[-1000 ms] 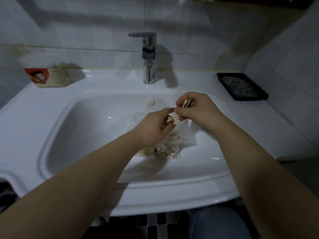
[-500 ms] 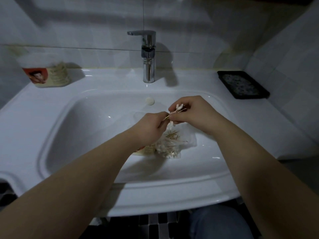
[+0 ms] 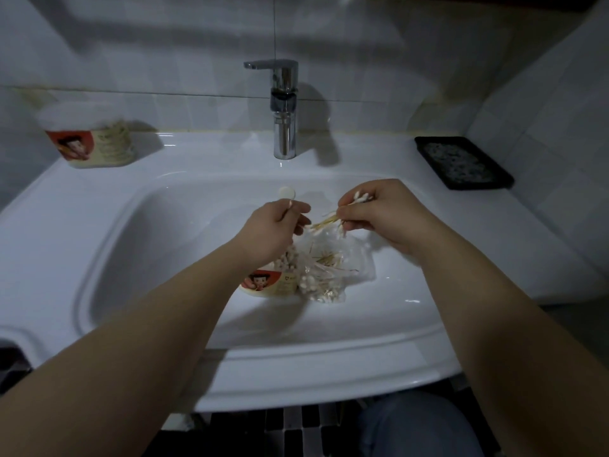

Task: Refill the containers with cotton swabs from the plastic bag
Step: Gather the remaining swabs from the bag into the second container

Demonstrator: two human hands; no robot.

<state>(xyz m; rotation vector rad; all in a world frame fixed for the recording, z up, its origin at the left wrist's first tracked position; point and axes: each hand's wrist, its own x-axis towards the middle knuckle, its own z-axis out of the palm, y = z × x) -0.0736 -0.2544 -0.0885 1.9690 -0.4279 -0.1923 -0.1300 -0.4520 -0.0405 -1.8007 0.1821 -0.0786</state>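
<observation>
The sink (image 3: pixel 164 199) is finished in glossy white, the tap (image 3: pixel 284 127) in chrome. The counter container (image 3: pixel 89 140) and the basin container (image 3: pixel 267 283) are each marked with a red label on cream, printed with a cartoon figure. The tray (image 3: pixel 425 143) is rimmed black and speckled grey; the cotton swabs (image 3: pixel 324 222) are white-tipped on pale sticks.

Walls: pale square wall tiles (image 3: pixel 395 77) on the far and right sides, meeting in the far right corner.
Counter: glossy white ceramic counter (image 3: pixel 197 153) with a sunken basin (image 3: pixel 148 258).
Tap: chrome tap (image 3: pixel 284 127), upright at the far middle, its shadow on the wall to its right.
Tray: black tray (image 3: pixel 481 186) on the counter's far right, beside the wall.
Floor: dark floor tiles (image 3: pixel 296 423) with pale joints, below the near edge.
Light: dim and cool, with small glints on the ceramic.
</observation>
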